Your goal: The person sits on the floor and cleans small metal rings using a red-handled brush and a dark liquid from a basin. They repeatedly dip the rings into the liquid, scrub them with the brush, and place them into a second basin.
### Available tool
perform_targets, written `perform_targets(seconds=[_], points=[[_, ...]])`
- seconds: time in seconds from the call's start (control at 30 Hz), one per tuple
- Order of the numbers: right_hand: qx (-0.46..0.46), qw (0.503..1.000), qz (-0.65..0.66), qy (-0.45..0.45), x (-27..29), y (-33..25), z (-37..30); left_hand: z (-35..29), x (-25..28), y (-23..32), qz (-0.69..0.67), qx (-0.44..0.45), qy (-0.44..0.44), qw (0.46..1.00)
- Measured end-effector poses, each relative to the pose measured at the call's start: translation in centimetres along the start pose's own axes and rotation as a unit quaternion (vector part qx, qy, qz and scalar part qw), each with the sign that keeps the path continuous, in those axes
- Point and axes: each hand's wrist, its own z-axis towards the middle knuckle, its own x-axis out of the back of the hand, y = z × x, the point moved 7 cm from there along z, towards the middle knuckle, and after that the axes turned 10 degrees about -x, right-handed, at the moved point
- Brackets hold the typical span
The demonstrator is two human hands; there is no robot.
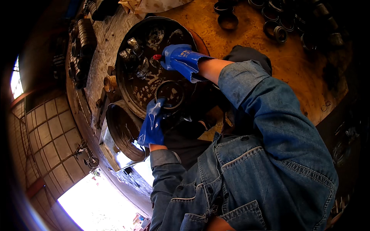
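My left hand [152, 119], in a blue rubber glove, grips the near left edge of a dark metal ring [182, 101]. The ring is held over a wide round tub [119, 82] with dark, wet contents. My right hand [180, 61], gloved alike, is closed above the tub's right side. A small red end [157, 57] sticks out of that fist on its left; the rest of this object is hidden, so I cannot tell its kind. Shiny metal parts [135, 45] sit in the tub left of my right hand.
Several dark rings [227, 21] lie on the brown floor [293, 77] at the upper right. Stacked ribbed parts [86, 36] stand at the upper left. A second round pan [115, 125] is beside the tub, near my left wrist. A bright opening [98, 200] is at lower left.
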Motion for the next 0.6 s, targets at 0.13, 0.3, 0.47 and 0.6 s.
perform_targets(seconds=[0.13,0.3,0.47,0.6], points=[[0.002,1.000,-0.001,0.004,0.1,0.3,0.3,0.3,-0.2,0.1,0.000,0.000,-0.005,1.000],[0.008,1.000,0.009,0.006,-0.1,0.0,0.0,0.2,0.0,-0.1,-0.001,0.006,0.002,1.000],[0.034,0.998,0.020,0.042,-0.6,0.0,0.0,1.8,-0.5,-0.5,-0.012,0.015,0.004,1.000],[0.033,0.997,0.033,0.060,-0.1,0.4,-0.7,5.2,-1.7,-0.2,-0.038,0.035,0.005,0.999]])
